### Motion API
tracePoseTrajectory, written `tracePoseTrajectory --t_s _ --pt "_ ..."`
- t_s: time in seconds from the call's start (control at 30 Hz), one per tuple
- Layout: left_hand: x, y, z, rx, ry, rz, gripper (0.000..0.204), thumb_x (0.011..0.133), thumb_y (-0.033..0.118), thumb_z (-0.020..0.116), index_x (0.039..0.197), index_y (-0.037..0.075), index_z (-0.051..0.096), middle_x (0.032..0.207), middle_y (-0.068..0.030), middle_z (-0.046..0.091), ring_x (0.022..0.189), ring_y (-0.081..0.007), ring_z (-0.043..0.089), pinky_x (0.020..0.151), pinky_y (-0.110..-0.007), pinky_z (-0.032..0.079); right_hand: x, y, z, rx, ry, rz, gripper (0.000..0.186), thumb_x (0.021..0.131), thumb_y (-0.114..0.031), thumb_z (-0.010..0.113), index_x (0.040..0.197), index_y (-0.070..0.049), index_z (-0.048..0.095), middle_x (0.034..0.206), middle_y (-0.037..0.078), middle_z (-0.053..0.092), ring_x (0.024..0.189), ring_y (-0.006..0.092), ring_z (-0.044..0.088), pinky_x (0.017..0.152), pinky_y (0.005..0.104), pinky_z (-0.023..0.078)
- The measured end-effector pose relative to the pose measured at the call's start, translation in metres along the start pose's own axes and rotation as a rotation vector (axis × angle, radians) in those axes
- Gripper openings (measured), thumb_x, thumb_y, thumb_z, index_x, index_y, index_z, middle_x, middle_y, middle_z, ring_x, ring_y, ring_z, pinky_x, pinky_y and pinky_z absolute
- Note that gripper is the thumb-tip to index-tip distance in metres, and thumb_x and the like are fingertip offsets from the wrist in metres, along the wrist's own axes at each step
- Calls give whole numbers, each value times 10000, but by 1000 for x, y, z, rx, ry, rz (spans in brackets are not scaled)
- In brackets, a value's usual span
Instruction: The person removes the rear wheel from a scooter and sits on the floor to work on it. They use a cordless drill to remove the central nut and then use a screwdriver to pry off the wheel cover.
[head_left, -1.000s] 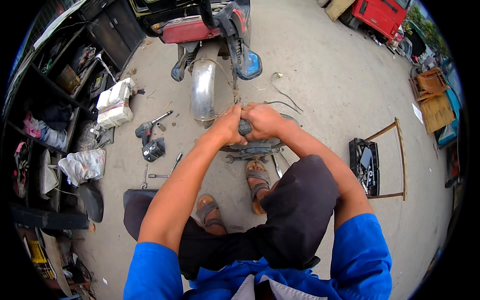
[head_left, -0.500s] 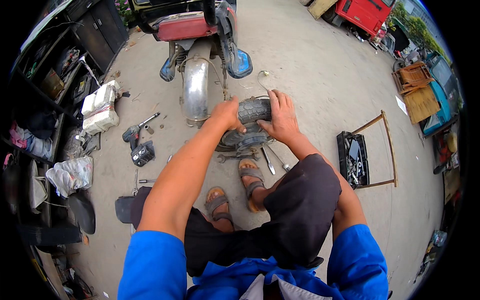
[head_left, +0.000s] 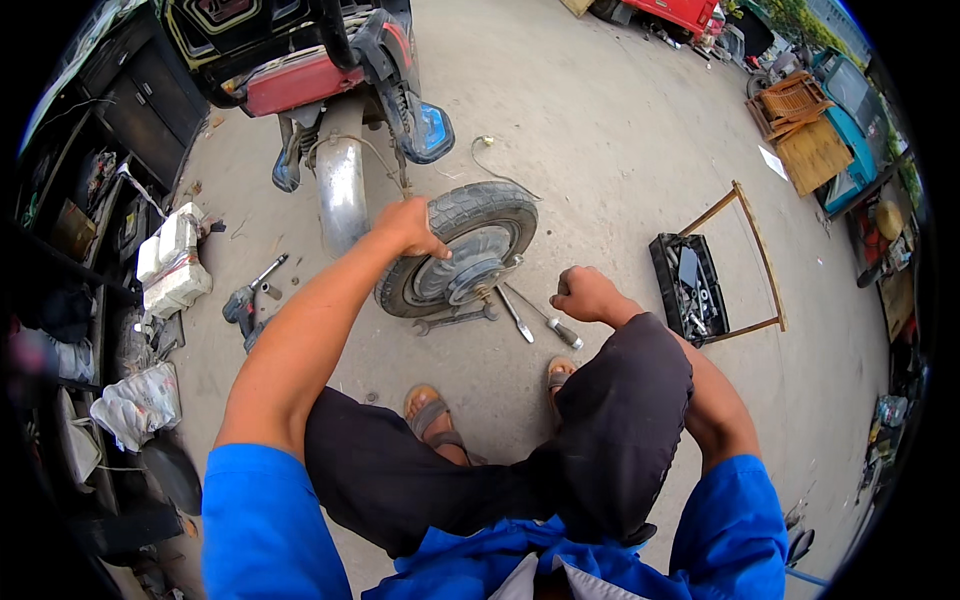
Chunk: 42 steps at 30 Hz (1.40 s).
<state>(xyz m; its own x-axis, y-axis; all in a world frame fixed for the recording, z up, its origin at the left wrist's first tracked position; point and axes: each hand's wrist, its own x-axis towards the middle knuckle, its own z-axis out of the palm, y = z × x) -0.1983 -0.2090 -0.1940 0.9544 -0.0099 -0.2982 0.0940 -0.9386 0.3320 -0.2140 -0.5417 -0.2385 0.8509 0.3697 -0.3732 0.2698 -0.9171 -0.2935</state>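
A small scooter wheel (head_left: 470,245) with a black tyre and grey hub stands tilted on the concrete in front of my feet. My left hand (head_left: 412,227) grips the tyre's upper left edge and holds it up. My right hand (head_left: 585,295) is closed in a loose fist above my right knee, apart from the wheel, with nothing visible in it. Several wrenches and a screwdriver (head_left: 530,315) lie on the ground beneath the wheel.
A red scooter (head_left: 330,70) with a chrome rear fender (head_left: 342,195) stands just behind the wheel. A cordless drill (head_left: 245,300) lies to the left, near white boxes (head_left: 172,260). An open black tool case (head_left: 690,288) and a wooden frame (head_left: 755,250) are to the right.
Both hands held the wheel before. Now my right hand has let go and drawn back to my knee. The wheel has tipped up and shows its hub side.
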Motion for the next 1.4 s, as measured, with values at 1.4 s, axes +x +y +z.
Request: tracePoseTrajectory --t_s 1.4 --pt "18 -21 26 -313 280 16 597 616 229 887 1061 -26 581 960 -182 697 886 -283 674 838 -379 517 137 48 213 174 25 167 309 830 -106 668 1060 38 520 976 279 685 946 428 683 816 494 560"
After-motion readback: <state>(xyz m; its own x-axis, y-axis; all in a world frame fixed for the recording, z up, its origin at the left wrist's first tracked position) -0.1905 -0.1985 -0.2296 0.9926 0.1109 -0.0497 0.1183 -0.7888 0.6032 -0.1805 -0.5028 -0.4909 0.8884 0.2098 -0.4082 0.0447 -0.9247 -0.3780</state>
